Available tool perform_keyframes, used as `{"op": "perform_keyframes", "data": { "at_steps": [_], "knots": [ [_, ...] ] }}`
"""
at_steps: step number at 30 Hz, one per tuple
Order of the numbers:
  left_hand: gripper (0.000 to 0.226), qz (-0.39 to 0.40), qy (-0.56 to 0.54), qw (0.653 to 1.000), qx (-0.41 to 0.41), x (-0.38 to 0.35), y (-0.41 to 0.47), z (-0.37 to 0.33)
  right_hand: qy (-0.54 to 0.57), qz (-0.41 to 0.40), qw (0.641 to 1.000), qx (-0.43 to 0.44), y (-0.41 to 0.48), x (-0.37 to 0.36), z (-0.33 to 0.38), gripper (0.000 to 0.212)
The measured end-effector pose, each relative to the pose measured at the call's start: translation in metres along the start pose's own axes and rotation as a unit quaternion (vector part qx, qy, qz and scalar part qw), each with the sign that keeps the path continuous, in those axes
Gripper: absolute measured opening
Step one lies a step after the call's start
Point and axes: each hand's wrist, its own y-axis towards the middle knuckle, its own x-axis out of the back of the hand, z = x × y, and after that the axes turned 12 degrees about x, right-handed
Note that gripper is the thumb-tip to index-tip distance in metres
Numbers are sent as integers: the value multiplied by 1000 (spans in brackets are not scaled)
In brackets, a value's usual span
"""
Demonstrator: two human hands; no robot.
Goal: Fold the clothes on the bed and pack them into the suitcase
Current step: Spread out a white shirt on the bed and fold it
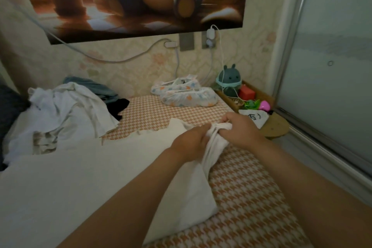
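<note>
Orange-and-white houndstooth bed sheet (241,197) is filling the lower right of the frame. On it a white garment (90,183) of soft, plain cloth is lying spread toward the lower left. Its narrow end is rising to the centre right, where both hands are gripping it. The left hand (190,140) is curling round the bunched, wrinkled cloth from the left side, and the right hand (242,130) is pinching the same bunch just beside it. A crumpled pile of clothes (68,110) is lying at the middle left, well apart.
</note>
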Motion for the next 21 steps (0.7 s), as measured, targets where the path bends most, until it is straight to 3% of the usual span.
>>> {"op": "perform_keyframes", "data": {
  "at_steps": [2, 4, 6, 7, 9, 11, 14, 17, 21],
  "knots": [
    [29, -26, -18, 999, 9, 2, 11, -10, -39, -29, 998, 29, 3, 13, 2, 18],
    [22, -82, -35, 996, 26, 6, 19, -13, -178, -24, 983, 43, 5, 27, -3, 30],
    [20, -106, -44, 992, 44, 9, 22, -16, -333, 55, 941, -14, 6, 37, -15, 50],
    [20, -100, -27, 993, 48, 8, 23, -17, -359, 107, 926, -55, 4, 40, -20, 54],
    [18, -48, 43, 996, 58, -3, 23, -18, -280, 196, 934, -108, -7, 37, -32, 43],
    [18, 6, 90, 993, 72, -17, 21, -17, -142, 235, 953, -131, -20, 32, -40, 36],
    [42, -24, 59, 997, 54, -24, 11, -23, -76, 150, 981, -95, -25, 31, -44, 27],
    [59, -80, -24, 995, -46, -18, 3, -52, -86, 103, 990, -46, -17, 36, -28, 30],
    [35, -118, -84, 985, -92, 3, 4, -64, -1, 70, 997, -28, -5, 39, 2, 34]
  ]
}}
